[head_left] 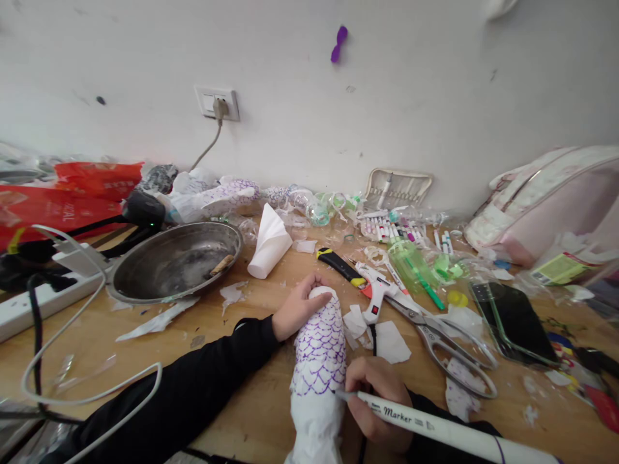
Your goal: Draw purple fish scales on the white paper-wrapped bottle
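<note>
A long white paper-covered form (319,348) lies lengthwise on the table in front of me, its far part drawn with rows of purple scales and its near part plain white. My left hand (302,306) grips the far end, thumb over the top and fingers around the left side. In my right hand (377,403) is a white marker (435,428), its body slanting down to the right. The marker's tip meets or nearly meets the form's right edge, by the lowest row of scales. A white hot glue gun (380,290) and paper scraps (391,341) lie just beyond my right hand.
A metal basin (176,261) stands at left near a power strip (29,309) and loose cables. Scissors (449,348), a utility knife (341,267) and a phone (515,322) lie to the right. Markers (387,229), plastic scraps and a pink backpack (556,200) line the back.
</note>
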The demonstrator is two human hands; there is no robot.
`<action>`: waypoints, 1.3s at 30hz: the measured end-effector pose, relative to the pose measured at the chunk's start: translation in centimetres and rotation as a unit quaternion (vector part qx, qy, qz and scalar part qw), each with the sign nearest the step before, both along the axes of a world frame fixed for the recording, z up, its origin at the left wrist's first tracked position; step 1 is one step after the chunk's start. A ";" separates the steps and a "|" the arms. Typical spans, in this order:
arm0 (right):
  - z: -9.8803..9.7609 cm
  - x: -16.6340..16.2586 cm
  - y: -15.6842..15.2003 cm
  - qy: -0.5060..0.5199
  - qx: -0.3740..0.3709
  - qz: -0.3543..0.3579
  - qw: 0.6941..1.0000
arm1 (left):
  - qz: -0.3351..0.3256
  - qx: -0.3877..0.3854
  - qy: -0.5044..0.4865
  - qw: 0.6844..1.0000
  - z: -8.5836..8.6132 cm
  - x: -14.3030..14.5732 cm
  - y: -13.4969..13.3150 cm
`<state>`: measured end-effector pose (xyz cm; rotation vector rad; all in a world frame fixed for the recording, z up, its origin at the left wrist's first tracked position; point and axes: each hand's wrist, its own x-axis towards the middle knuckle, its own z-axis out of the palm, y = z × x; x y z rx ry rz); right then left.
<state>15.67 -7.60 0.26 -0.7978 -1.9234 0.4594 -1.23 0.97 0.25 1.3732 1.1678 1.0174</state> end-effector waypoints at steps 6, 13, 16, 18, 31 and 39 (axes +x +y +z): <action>1.1 0.1 0.0 -0.014 0.016 -0.017 1.000 | 0.000 -0.005 -0.001 1.000 0.0 0.0 0.0; 1.0 0.1 -0.1 -0.024 0.005 -0.018 1.000 | -0.005 -0.003 -0.009 1.000 -0.1 0.0 0.1; 1.0 0.3 0.0 -0.022 0.001 -0.010 1.000 | -0.006 -0.008 -0.012 1.000 -0.1 0.0 0.0; 0.9 0.3 0.0 -0.022 0.001 -0.011 1.000 | -0.007 -0.012 -0.013 1.000 -0.1 0.0 0.0; 0.5 0.2 0.2 0.001 -0.044 -0.018 0.999 | -0.013 -0.006 -0.013 1.000 -0.2 0.0 0.0; -0.2 0.8 0.3 0.034 -0.103 0.001 0.994 | -0.007 0.009 -0.042 0.999 -0.3 0.0 0.1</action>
